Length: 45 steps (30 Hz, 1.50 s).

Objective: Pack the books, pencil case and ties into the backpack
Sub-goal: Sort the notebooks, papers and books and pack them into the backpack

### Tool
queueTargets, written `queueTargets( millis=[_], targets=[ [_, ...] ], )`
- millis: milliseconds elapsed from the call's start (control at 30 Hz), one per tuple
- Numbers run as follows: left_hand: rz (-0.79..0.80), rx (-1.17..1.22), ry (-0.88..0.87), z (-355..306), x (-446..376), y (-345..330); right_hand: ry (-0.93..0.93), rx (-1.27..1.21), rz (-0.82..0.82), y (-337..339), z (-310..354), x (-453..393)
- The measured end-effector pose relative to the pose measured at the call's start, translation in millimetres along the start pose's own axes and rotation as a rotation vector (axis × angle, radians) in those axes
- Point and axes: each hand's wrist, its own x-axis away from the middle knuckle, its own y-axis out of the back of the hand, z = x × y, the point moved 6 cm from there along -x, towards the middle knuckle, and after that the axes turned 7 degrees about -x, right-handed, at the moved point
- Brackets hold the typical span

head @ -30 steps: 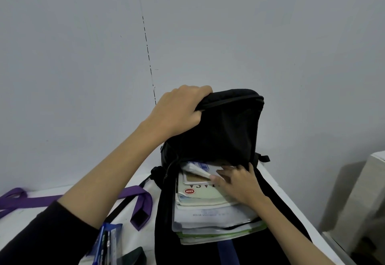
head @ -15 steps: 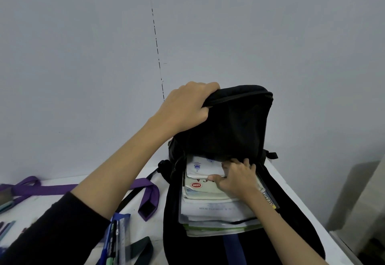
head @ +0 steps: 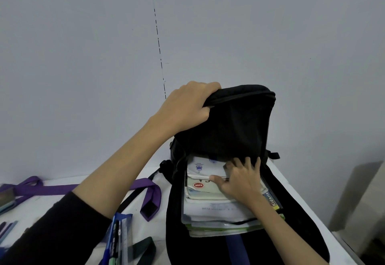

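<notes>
The black backpack lies open on the white table, its top flap lifted. My left hand grips the flap's upper left edge and holds it up. A stack of books sits half inside the opening. My right hand rests on the top white book, fingers spread, thumb hooked under its near edge. A purple tie lies to the left of the bag. A clear blue pencil case with pens lies near my left sleeve, and a dark green tie sits beside it.
The table stands against a grey wall. Its right edge drops off close to the bag, with a pale box-like object beyond it. More small items lie at the far left edge.
My right hand has slid the top white book further into the bag's opening. The view has shifted slightly, so the bag sits further right in frame. My left hand keeps holding the flap.
</notes>
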Motion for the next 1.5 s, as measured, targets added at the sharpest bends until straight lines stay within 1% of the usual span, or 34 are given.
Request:
queueTargets(
  millis=[67, 100, 133, 200, 233, 267, 300, 333, 367, 400, 500, 533, 633, 667, 700, 767, 867, 900, 933, 1000, 1033, 1167, 1200, 1300, 1333, 1500],
  targets=[
    [-0.001, -0.001, 0.002, 0.3, -0.6, -0.5, -0.018, -0.027, 0.05, -1.9, 0.6, -1.5],
    [0.0, 0.0, 0.002, -0.2, -0.7, -1.0, -0.021, -0.046, 0.05, 0.9, 3.2, 0.4],
    [0.002, 0.003, 0.002, -0.8, -0.8, -1.9, -0.006, -0.076, 0.011, 3.1, 7.7, 1.7],
    [0.007, 0.012, 0.0, -2.1, -1.0, -4.0, 0.112, -0.195, -0.087, 7.8, 24.3, 4.7],
    [0.01, 0.014, -0.002, -2.7, -1.5, -4.6, 0.207, -0.273, -0.091, 8.0, 37.1, 5.0],
    [0.012, 0.017, -0.004, -3.3, -2.3, -5.0, 0.309, -0.313, -0.069, 6.5, 50.4, 4.3],
    [0.013, 0.021, -0.007, -3.7, -3.3, -5.3, 0.389, -0.316, 0.026, 2.5, 63.0, 3.7],
    [0.012, 0.024, -0.01, -3.6, -4.0, -5.3, 0.417, -0.296, 0.143, -2.1, 71.6, 3.0],
    [0.01, 0.024, -0.014, -3.1, -4.0, -5.3, 0.407, -0.26, 0.209, -4.8, 75.0, 0.5],
    [0.006, 0.022, -0.017, -2.2, -3.7, -5.4, 0.377, -0.22, 0.216, -3.6, 75.1, -3.7],
    [0.002, 0.023, -0.017, 0.8, -0.8, -5.7, 0.279, -0.168, 0.096, 11.2, 70.2, -18.2],
    [-0.001, 0.026, -0.016, 1.5, -0.1, -5.5, 0.283, -0.164, 0.1, 13.5, 70.5, -22.0],
    [-0.001, 0.035, -0.017, 2.9, 0.1, -6.3, 0.351, -0.303, 0.24, 13.7, 73.1, -21.2],
    [0.0, 0.036, -0.019, 3.0, -0.2, -7.3, 0.354, -0.361, 0.257, 13.6, 68.3, -17.3],
    [0.001, 0.037, -0.02, 3.1, -0.4, -8.5, 0.334, -0.415, 0.239, 12.9, 59.0, -14.7],
    [0.0, 0.045, -0.021, 3.2, -0.4, -10.2, 0.209, -0.49, 0.122, 16.0, 31.7, -8.0],
    [0.0, 0.066, -0.025, 2.8, 0.2, -11.2, -0.003, -0.456, -0.201, 21.9, -11.3, 4.9],
    [0.001, 0.07, -0.024, 2.7, -0.1, -11.3, -0.087, -0.428, -0.282, 23.7, -23.7, 8.1],
    [0.002, 0.075, -0.02, 2.4, -0.3, -11.4, -0.184, -0.421, -0.284, 23.9, -33.5, 10.2],
    [0.002, 0.081, -0.012, 1.6, -0.6, -11.9, -0.345, -0.414, -0.181, 20.6, -41.9, 11.5],
    [0.003, 0.079, -0.012, 0.5, -0.5, -12.0, -0.386, -0.415, -0.166, 18.7, -42.5, 11.9],
    [0.022, 0.06, -0.018, -1.8, 0.5, -11.2, -0.365, -0.488, -0.291, 19.4, -29.0, 13.8],
    [0.025, 0.06, -0.017, -1.8, 0.6, -10.5, -0.377, -0.487, -0.285, 19.6, -28.1, 14.3],
    [0.023, 0.066, -0.013, -3.0, 1.4, -9.3, -0.451, -0.363, -0.199, 20.3, -31.7, 13.5],
    [0.025, 0.068, -0.015, -3.7, 1.5, -9.0, -0.472, -0.339, -0.193, 21.1, -32.1, 13.6],
    [0.04, 0.061, -0.011, -2.8, 2.9, -8.3, -0.506, -0.369, -0.248, 21.6, -30.6, 15.7]
  ],
)
